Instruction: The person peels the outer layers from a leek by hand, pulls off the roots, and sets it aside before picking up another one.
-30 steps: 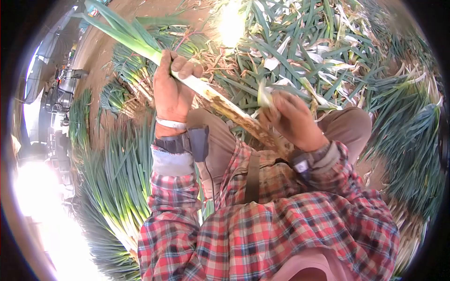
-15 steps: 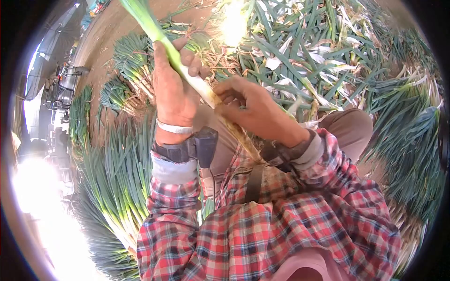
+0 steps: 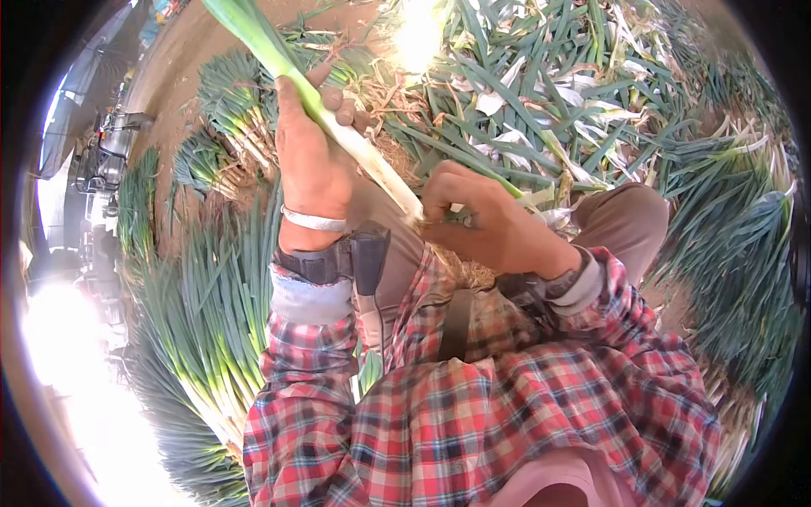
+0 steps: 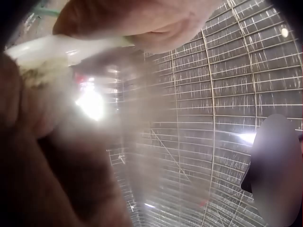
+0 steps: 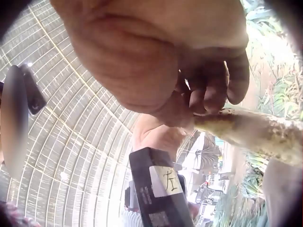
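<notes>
- Left hand (image 3: 312, 160): the fingers are curled fully round the leek (image 3: 372, 160). They grip it where the green top passes into the white shaft.
- Right hand (image 3: 477, 220): the fingers are folded tight and pinch the leek's lower, soiled end, just below the clean white stretch.
- Leek: it is held slantwise in the air between the two hands. The green top points away from the body and the root end lies toward the chest.
- Head view only: this view shows the leek's full length and both grips at once.
  - A heap of cut leaves (image 3: 591, 93) lies on the ground beyond the leek.
  - Bundled leeks (image 3: 211, 313) lie on the ground on the leek's left.
  - A trouser knee (image 3: 625, 220) lies to the right of the leek's root end.
- Left wrist view only: this is a blurred close view from below. The leek's white shaft (image 4: 61, 47) lies under the closed fingers (image 4: 142, 23), and an arched roof (image 4: 227, 94) stands behind the leek.
- Right wrist view only: the fingertips (image 5: 213, 90) are clamped on the leek's brown, earth-coated end (image 5: 255, 132), and the coating is plainer here than from the head. A labelled wrist camera (image 5: 158, 189) sits below the leek.
</notes>
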`<act>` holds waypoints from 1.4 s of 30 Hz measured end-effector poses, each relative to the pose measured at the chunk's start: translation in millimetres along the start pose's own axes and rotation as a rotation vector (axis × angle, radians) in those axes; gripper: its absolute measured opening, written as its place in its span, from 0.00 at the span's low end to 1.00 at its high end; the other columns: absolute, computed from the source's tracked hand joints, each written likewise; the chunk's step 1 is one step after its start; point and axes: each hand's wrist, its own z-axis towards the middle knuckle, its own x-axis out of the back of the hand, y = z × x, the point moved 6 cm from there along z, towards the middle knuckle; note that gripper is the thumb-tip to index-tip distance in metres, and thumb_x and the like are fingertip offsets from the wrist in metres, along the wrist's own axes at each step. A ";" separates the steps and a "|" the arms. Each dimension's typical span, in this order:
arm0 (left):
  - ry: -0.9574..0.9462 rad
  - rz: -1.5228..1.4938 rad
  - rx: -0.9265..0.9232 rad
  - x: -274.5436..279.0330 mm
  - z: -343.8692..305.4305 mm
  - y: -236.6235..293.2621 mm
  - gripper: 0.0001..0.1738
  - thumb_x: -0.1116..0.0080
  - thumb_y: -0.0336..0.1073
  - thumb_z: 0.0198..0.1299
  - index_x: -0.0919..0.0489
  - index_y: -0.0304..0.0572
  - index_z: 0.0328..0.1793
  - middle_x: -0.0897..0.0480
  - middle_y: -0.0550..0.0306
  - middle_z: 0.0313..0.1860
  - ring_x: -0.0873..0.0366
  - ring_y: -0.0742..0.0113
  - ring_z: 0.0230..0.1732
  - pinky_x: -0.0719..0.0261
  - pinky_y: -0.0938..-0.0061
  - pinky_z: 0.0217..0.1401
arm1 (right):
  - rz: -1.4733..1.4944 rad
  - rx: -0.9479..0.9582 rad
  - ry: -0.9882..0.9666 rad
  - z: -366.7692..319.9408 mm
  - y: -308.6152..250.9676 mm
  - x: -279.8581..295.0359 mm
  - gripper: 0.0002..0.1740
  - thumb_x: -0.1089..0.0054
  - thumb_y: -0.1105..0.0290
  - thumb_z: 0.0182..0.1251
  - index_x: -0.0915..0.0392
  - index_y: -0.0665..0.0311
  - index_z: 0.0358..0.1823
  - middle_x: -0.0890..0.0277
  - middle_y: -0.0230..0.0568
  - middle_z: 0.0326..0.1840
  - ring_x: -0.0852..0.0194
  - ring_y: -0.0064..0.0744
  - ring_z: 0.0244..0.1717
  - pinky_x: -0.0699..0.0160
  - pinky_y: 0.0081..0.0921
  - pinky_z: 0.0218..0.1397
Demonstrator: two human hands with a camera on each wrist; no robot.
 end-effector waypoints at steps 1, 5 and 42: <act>0.005 -0.004 0.001 0.0 -1.9 -1.4 0.26 0.67 0.51 0.77 0.32 0.32 0.59 0.36 0.65 0.29 0.40 0.73 0.28 0.33 0.73 0.36 | 0.095 0.059 0.017 -4.3 -1.3 3.6 0.06 0.40 0.79 0.63 0.30 0.65 0.37 0.26 0.36 0.39 0.29 0.21 0.43 0.29 0.21 0.45; -0.026 -0.082 0.008 -6.0 -8.2 -8.5 0.25 0.67 0.49 0.77 0.32 0.34 0.60 0.32 0.61 0.33 0.35 0.68 0.33 0.30 0.65 0.48 | 0.520 -0.425 0.077 -0.7 26.7 -0.1 0.07 0.39 0.77 0.65 0.29 0.66 0.41 0.26 0.34 0.41 0.28 0.20 0.43 0.27 0.21 0.45; -0.059 -0.013 -0.044 -24.4 -26.5 -8.4 0.24 0.65 0.48 0.77 0.33 0.33 0.61 0.30 0.62 0.33 0.30 0.69 0.35 0.28 0.57 0.63 | -0.284 -0.325 0.196 24.3 23.4 30.1 0.09 0.44 0.72 0.61 0.25 0.73 0.35 0.25 0.42 0.25 0.29 0.24 0.28 0.29 0.26 0.33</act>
